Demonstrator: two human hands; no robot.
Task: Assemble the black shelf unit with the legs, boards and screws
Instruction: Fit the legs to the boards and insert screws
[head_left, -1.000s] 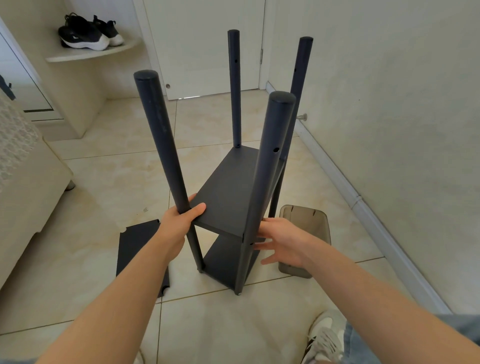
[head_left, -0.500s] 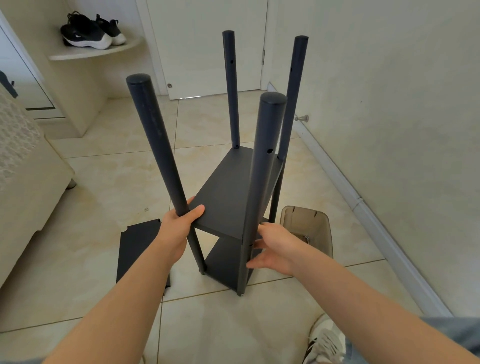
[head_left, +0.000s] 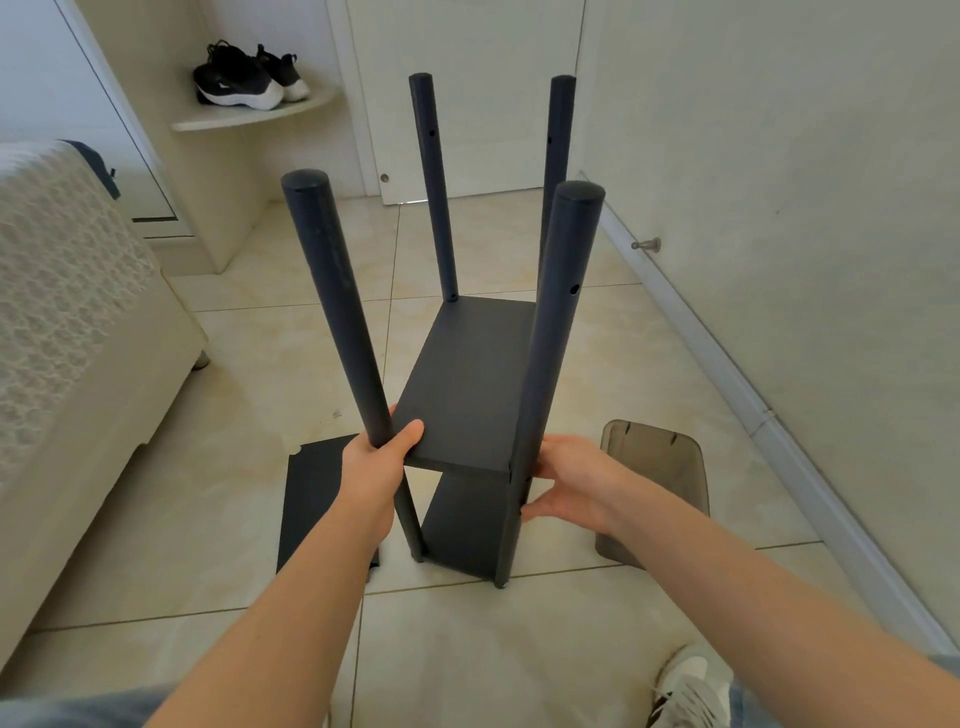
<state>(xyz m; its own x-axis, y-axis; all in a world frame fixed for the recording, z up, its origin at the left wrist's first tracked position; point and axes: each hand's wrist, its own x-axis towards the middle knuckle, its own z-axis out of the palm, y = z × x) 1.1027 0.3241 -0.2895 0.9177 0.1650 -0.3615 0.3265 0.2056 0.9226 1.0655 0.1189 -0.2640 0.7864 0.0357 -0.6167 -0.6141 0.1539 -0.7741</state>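
Tiled floor (head_left: 249, 374) carries everything. A pale padded couch (head_left: 67, 322) fills the left edge.

Black shelf unit (head_left: 467, 364) stands upright mid-floor on 4 legs, w/ 2 boards already fitted: upper board (head_left: 457, 421) & lower board (head_left: 462, 525) just off the tiles. A spare board (head_left: 317, 493) lies flat on the floor left of the unit, partly under the left forearm.

Only container: a smoky see-through bin (head_left: 654, 467) on the floor just right of the unit, open side up. Contents can't be made out.

Left hand (head_left: 379, 462) grips the near-left leg (head_left: 332, 312) at the upper board's corner, thumb on the board. Right hand (head_left: 571, 483) sits against the near-right leg (head_left: 550, 332) at the same level. Its fingertips are hidden behind the leg, so can't tell if it clasps.

Dark shoes (head_left: 244, 78) sit on a corner ledge.

Vs 0.5 s ago: both hands at the same joints, and the unit looks squarer to the camera. The bin hasn't moved.
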